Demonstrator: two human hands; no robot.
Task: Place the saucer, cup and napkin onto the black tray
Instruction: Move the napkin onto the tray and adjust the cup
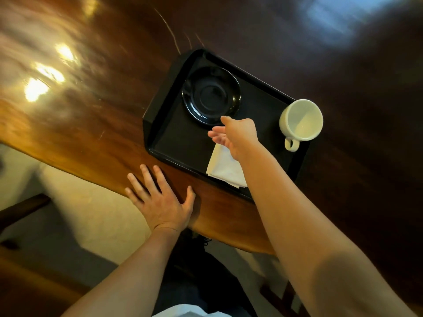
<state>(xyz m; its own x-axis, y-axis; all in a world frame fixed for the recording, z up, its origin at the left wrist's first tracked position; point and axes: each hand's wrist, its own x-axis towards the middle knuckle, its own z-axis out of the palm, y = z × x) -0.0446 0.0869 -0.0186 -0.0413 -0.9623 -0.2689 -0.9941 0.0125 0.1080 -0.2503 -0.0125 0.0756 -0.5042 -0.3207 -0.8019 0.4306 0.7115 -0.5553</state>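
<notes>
Both hands are empty: my left hand [161,200] lies flat on the table [96,124], my right hand [235,138] hovers open over the tray [160,104]. Saucer [211,94] and napkin [225,170] lie on it; the cup [301,121] straddles its far rim, so I judge nudging it inward comes next.

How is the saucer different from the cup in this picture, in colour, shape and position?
The saucer is black, the cup is white. The saucer is flat and wide, while the cup is deep and has a handle. The saucer lies well inside the tray, but the cup sits at its right rim. Both are empty, and neither hand touches them.
</notes>
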